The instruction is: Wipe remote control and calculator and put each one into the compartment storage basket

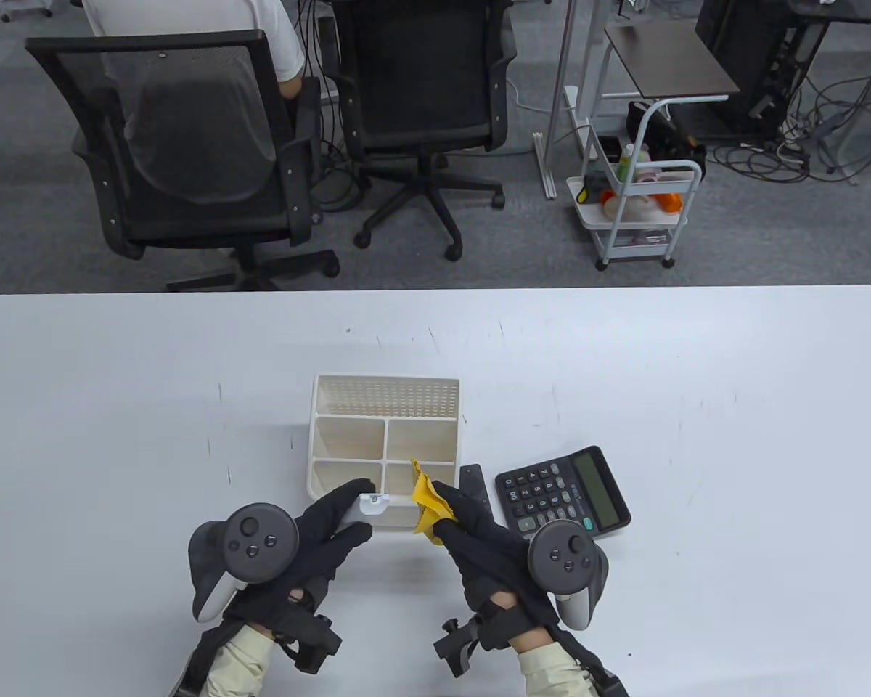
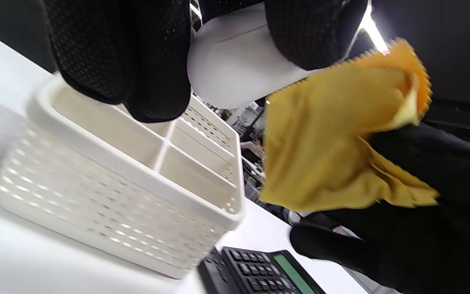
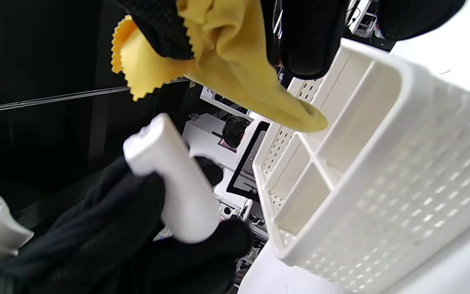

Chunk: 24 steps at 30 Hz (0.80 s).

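Over white table (image 1: 697,363), left fingers (image 1: 348,497) grip remote (image 1: 372,503), right fingers (image 1: 459,504) pinch cloth (image 1: 428,504).

Black-gloved hands (image 1: 334,526), cream sleeves (image 1: 243,657)

Remote control (image 1: 369,504): white, slim, gripped in the left hand (image 1: 319,530), lifted off the bench.
Calculator (image 1: 562,492): black, green display, flat on the bench just beyond the right hand (image 1: 479,541).
Compartment storage basket (image 1: 385,392): cream, perforated walls, upright, open compartments, just beyond both hands.
Cloth (image 1: 428,501): yellow, crumpled, pinched in the right hand.
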Each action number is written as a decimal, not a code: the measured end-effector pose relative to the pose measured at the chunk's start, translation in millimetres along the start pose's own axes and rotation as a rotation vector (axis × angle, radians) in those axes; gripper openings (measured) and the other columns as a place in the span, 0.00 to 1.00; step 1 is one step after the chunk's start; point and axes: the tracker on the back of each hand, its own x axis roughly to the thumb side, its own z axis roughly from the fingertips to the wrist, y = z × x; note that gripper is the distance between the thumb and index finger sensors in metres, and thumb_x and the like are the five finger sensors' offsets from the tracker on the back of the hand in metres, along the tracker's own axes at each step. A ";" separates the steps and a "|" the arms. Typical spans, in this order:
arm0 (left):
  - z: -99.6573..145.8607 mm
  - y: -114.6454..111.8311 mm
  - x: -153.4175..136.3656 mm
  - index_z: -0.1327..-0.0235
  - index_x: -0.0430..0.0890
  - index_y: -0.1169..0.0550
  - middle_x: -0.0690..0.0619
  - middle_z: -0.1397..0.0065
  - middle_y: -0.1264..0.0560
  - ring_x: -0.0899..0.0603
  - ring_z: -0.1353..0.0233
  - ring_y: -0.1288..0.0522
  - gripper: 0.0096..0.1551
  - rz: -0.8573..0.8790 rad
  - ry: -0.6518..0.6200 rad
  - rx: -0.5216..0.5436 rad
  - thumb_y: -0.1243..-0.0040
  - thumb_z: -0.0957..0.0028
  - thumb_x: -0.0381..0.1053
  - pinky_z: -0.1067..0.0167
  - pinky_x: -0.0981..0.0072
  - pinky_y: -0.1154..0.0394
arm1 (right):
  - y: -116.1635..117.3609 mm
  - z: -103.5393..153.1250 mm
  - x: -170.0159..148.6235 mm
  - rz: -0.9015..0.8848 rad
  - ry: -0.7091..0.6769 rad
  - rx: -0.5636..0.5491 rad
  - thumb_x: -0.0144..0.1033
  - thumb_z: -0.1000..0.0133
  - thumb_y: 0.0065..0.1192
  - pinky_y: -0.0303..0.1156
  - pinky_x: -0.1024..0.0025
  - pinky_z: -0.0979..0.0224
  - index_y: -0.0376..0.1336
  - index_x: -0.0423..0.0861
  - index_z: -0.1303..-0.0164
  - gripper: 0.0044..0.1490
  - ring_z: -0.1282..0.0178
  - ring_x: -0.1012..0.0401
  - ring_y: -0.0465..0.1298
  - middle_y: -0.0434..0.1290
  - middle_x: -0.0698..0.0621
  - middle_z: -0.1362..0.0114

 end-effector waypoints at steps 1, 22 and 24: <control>-1.1 -1.8 0.8 0.28 0.60 0.32 0.58 0.27 0.23 0.34 0.37 0.14 0.30 0.004 0.000 0.003 0.38 0.45 0.54 0.44 0.43 0.17 | 2.2 -0.6 1.4 0.002 -0.005 -0.007 0.29 0.39 0.59 0.60 0.24 0.36 0.65 0.38 0.28 0.27 0.27 0.35 0.69 0.71 0.34 0.24; 15.4 -19.9 -2.8 0.27 0.58 0.35 0.49 0.35 0.17 0.46 0.45 0.08 0.35 -0.058 -0.041 0.233 0.34 0.48 0.54 0.49 0.57 0.12 | 51.0 -6.9 18.0 -0.068 -0.052 -0.085 0.32 0.37 0.57 0.68 0.38 0.36 0.55 0.39 0.19 0.35 0.30 0.39 0.71 0.68 0.36 0.25; 14.7 -21.6 -5.4 0.26 0.53 0.34 0.48 0.36 0.17 0.46 0.45 0.08 0.36 -0.020 -0.028 0.220 0.34 0.48 0.53 0.49 0.58 0.11 | 51.4 -3.6 15.0 -0.069 -0.061 -0.111 0.30 0.38 0.57 0.69 0.40 0.38 0.58 0.38 0.22 0.33 0.32 0.39 0.72 0.71 0.35 0.26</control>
